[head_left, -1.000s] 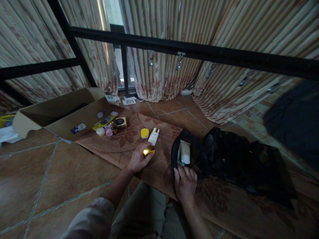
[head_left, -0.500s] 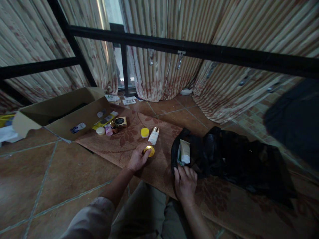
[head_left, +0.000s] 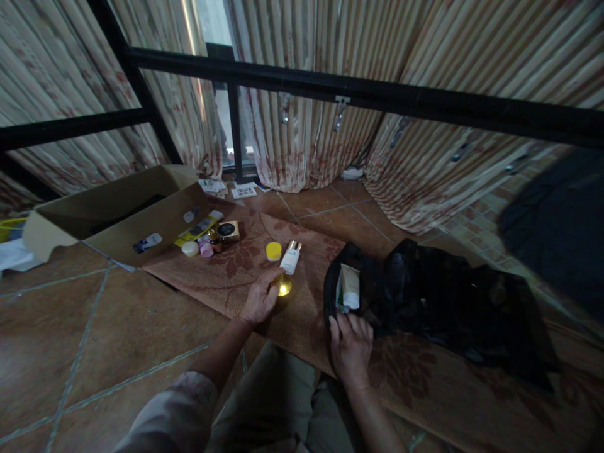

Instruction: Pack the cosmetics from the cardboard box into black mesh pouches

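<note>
My left hand [head_left: 261, 297] grips a shiny round gold container [head_left: 284, 285], its top catching bright light, low over the mat. Just beyond it lies a white bottle with a gold cap [head_left: 291, 257], and left of that a small jar with a yellow lid [head_left: 273, 251]. My right hand [head_left: 352, 345] is closed on the near edge of a black plastic bag [head_left: 453, 302]. In the bag's mouth, right above my fingers, a pale squeeze tube with a white cap [head_left: 350, 287] shows. What else the bag holds is hidden.
An open cardboard box [head_left: 136, 229] stands at the left. Beside it sit a gold box [head_left: 229, 231], a cream-lidded jar [head_left: 190, 249], a pink jar [head_left: 206, 249] and a yellow packet [head_left: 201, 229]. A black metal bar [head_left: 302, 78] crosses in front of the curtains [head_left: 302, 138].
The gold container has tilted slightly in my left hand, and its face now shines brightly with less of my thumb over it. My right hand stays on the bag.
</note>
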The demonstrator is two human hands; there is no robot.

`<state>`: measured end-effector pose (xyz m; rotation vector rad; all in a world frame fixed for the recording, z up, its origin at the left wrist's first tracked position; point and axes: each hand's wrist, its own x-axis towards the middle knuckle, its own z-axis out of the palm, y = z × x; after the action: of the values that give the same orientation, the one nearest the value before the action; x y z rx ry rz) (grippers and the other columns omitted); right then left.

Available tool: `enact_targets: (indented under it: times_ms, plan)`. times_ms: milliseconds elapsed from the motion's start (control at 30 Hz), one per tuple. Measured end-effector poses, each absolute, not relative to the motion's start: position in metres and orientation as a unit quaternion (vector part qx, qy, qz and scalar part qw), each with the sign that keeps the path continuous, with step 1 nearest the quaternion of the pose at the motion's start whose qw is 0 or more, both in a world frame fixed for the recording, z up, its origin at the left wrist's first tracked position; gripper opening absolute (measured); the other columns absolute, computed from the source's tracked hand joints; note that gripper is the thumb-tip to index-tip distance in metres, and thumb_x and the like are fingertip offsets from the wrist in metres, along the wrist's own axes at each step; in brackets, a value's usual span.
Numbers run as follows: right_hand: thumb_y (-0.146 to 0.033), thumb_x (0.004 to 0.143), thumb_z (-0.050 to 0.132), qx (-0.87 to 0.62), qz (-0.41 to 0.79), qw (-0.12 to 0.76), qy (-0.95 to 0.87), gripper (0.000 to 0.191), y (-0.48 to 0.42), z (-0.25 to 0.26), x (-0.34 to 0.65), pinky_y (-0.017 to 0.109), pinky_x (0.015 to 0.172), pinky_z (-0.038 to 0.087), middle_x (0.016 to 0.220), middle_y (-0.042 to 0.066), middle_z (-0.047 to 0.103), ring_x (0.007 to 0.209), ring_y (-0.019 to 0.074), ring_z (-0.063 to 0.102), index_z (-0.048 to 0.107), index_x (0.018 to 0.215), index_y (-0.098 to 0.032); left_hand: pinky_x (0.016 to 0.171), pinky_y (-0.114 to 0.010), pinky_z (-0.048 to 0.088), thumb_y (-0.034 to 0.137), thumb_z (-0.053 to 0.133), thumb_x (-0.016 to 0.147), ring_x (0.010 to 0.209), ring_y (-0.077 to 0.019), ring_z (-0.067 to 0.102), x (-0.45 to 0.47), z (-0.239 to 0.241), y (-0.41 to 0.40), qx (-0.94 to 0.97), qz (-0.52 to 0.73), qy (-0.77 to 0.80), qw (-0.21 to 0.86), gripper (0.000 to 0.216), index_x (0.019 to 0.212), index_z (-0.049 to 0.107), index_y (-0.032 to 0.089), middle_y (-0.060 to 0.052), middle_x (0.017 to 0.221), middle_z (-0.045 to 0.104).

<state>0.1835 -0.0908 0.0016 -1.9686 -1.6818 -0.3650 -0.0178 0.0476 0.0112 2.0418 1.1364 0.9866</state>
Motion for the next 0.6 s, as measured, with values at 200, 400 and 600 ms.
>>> enact_targets:
  times_ms: [200, 400, 600]
  plan:
    - [-0.035, 0.092, 0.040, -0.730, -0.137, 0.256, -0.618, 0.028, -0.0910, 0.0012, 0.1829, 0.032, 0.075, 0.031, 0.080, 0.005, 0.058, 0.078, 0.0180, 0.044, 0.062, 0.101, -0.019, 0.100, -0.037, 0.041, 0.014, 0.045, 0.078, 0.114, -0.0199, 0.053, -0.0183, 0.0113, 0.0463, 0.775, 0.374, 0.411, 0.302, 0.041, 0.117, 0.056, 0.021, -0.006, 0.119, 0.060]
    - [-0.035, 0.092, 0.040, -0.727, -0.141, 0.254, -0.622, 0.028, -0.0907, 0.0009, 0.1836, 0.032, 0.074, 0.032, 0.078, 0.005, 0.058, 0.078, 0.0181, 0.045, 0.062, 0.100, -0.018, 0.098, -0.038, 0.043, 0.016, 0.048, 0.077, 0.111, -0.0205, 0.055, -0.0176, 0.0117, 0.0461, 0.772, 0.376, 0.408, 0.310, 0.038, 0.114, 0.058, 0.021, -0.006, 0.114, 0.063]
    - [-0.035, 0.092, 0.039, -0.728, -0.137, 0.257, -0.621, 0.029, -0.0904, 0.0011, 0.1838, 0.032, 0.073, 0.032, 0.079, 0.005, 0.058, 0.078, 0.0181, 0.046, 0.062, 0.101, -0.019, 0.098, -0.036, 0.042, 0.020, 0.052, 0.077, 0.109, -0.0196, 0.056, -0.0182, 0.0076, 0.0465, 0.761, 0.389, 0.418, 0.309, 0.031, 0.108, 0.060, 0.020, -0.005, 0.113, 0.064]
